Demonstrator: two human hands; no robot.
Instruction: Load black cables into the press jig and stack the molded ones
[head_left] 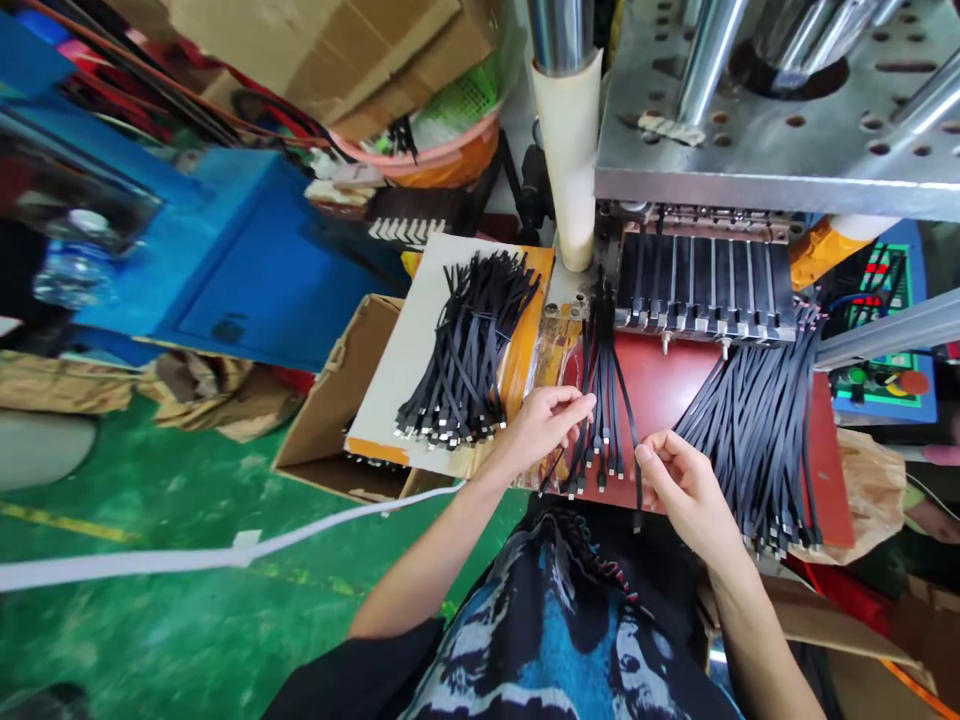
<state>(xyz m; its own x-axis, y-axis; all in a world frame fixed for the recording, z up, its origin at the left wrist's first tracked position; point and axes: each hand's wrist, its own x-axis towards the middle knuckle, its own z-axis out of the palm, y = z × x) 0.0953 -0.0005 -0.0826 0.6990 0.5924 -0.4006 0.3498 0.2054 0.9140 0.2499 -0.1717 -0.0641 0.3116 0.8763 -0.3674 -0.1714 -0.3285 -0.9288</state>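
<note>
My right hand (679,480) pinches a flat black cable (628,390) between thumb and fingers; its end hangs down over the front edge of the red work surface. Just to the left, my left hand (551,420) is closed, thumb against fingers, over the edge of a small bunch of black cables (604,400). Whether a cable sits in those fingertips is hidden. The bunch lies on the red surface (664,375) with small metal plugs pointing at me. Above it, a metal mold (705,285) holds several black cables in a row, plugs facing out.
A large pile of black cables (765,440) lies to the right. At left, another bundle (476,350) rests on a white board (397,370) over a cardboard box (315,440). The press plate (772,185) overhangs the mold, beside a white-sleeved column (566,160). A control panel (885,385) stands at right.
</note>
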